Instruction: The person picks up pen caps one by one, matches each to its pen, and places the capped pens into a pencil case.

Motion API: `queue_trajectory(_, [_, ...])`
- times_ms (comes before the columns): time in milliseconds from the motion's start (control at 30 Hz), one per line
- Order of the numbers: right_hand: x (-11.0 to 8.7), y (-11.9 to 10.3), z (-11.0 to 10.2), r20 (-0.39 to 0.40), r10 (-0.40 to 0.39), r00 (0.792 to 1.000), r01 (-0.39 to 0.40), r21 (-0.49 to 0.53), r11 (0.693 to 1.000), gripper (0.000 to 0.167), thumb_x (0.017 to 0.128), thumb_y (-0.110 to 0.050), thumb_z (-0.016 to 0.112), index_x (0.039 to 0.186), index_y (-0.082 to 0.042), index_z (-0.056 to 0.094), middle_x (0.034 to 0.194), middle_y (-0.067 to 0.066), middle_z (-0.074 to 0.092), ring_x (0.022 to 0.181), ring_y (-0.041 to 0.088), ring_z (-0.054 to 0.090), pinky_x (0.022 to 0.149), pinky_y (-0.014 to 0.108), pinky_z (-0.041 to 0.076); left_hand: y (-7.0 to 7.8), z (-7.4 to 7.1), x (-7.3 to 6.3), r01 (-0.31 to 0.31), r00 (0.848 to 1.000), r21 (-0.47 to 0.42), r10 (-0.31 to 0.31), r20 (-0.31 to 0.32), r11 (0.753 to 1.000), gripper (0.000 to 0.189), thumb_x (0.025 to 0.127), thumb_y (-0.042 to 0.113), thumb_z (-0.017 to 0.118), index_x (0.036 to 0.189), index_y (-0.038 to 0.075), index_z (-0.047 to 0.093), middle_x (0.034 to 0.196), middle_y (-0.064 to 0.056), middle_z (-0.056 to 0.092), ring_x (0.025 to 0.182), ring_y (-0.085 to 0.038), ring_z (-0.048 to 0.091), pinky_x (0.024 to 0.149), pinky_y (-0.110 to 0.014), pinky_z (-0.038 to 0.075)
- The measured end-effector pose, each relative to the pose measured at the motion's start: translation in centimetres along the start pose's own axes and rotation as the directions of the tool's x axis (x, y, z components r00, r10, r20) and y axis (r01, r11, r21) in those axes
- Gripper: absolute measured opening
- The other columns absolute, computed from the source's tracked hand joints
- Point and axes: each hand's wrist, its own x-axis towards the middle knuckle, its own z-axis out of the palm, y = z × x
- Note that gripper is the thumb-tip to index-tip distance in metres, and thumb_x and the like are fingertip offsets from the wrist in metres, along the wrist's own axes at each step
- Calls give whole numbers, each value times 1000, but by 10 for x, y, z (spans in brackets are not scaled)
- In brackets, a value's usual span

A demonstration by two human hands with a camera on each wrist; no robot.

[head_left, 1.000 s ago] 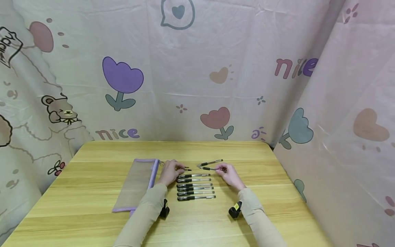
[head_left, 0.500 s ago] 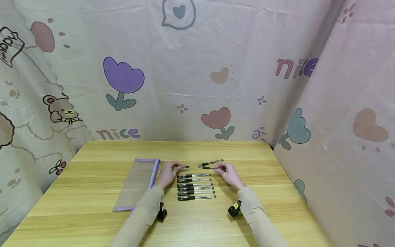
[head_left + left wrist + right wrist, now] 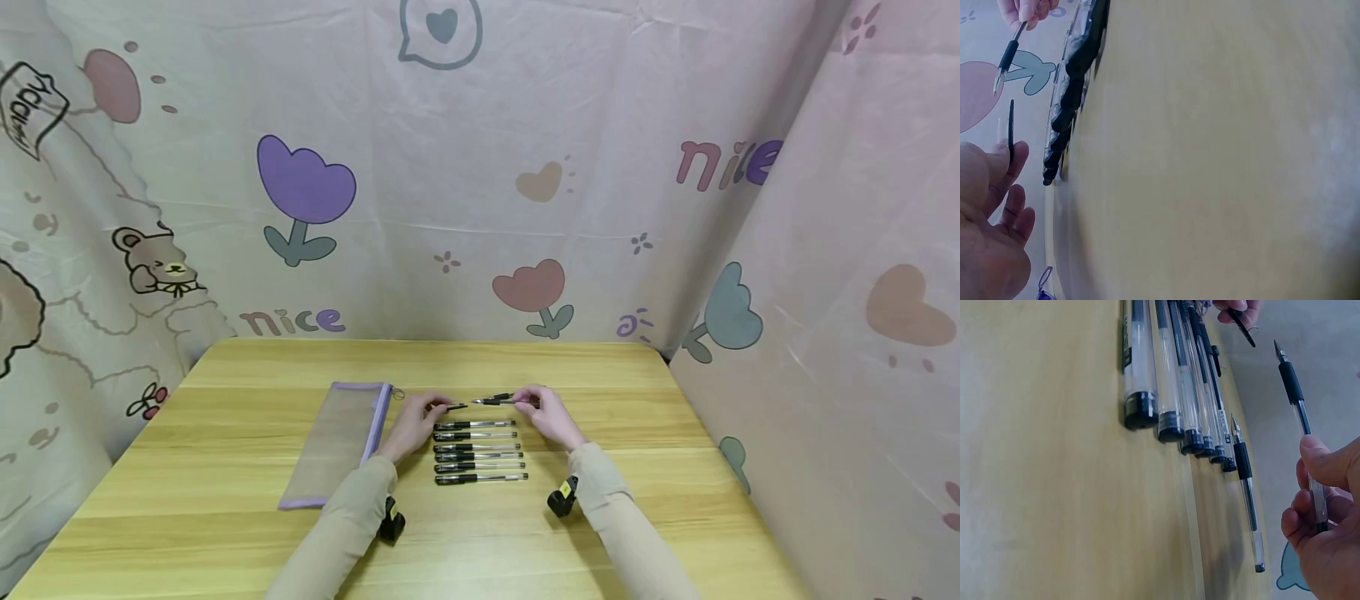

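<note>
My left hand [image 3: 412, 423] pinches a clear pen cap with a black clip [image 3: 1011, 128] between thumb and forefinger. Facing it, my right hand [image 3: 549, 414] grips an uncapped gel pen [image 3: 1291, 384] with a black grip; its tip points toward the cap, and a gap separates the two. A second uncapped gel pen [image 3: 1244, 465] lies on the table by the right hand. Several capped gel pens [image 3: 476, 457] lie in a row in front of the hands, caps to the left. A small black piece [image 3: 1216, 359] near the row's far end is too small to identify.
A mesh zip pouch [image 3: 330, 450] with purple edging lies flat to the left of the pens, beside the left forearm. The wooden table [image 3: 480, 542] ends at a printed curtain [image 3: 420, 183] behind, with more curtain on both sides.
The left hand has lifted a cap between its fingers. The right hand has moved slightly left and up with its pen, bringing the tip nearer the cap. The capped row stays put.
</note>
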Motion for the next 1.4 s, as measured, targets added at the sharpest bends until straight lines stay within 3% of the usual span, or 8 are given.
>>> queue_trajectory(367, [5,-7,5,31,0,1000,-1,11,1000,13,95,-1,62,106,2,68,100,14,70,89,20,63,76,23,52,1,-2,-1,18,1000,-39,-17,26,999,18,99,6,61,112,8,73,102,-6,75,91,-19,66,82,-32,52])
queue_trajectory(633, [7,-9,6,37,-19,999,19,-6,1000,12,95,0,62,105,3,68,99,14,69,87,17,60,76,22,49,3,-2,0,72,997,-42,-70,44,997,20,100,9,60,114,11,74,103,-3,74,93,-16,64,84,-31,50])
queue_trajectory(867, [6,-10,7,32,-13,999,13,-14,1000,11,95,-2,63,104,0,68,101,13,70,89,18,61,79,25,50,3,-2,0,59,998,-38,-58,39,998,20,99,7,60,114,7,73,102,-6,75,91,-18,65,82,-33,51])
queue_trajectory(1100, [7,-9,8,38,-11,999,12,-23,1000,11,95,-3,64,104,-1,69,103,13,70,91,19,63,82,30,54,3,-1,0,90,995,-39,-88,54,995,21,100,7,59,116,8,73,102,-5,75,92,-18,66,83,-33,51])
queue_trajectory(1400, [9,-10,11,60,4,998,-2,-27,1000,12,95,-3,64,106,-2,69,103,12,70,90,18,62,81,29,54,4,1,0,78,996,-29,-77,50,997,20,100,7,60,114,8,73,103,-6,74,91,-16,64,81,-31,51])
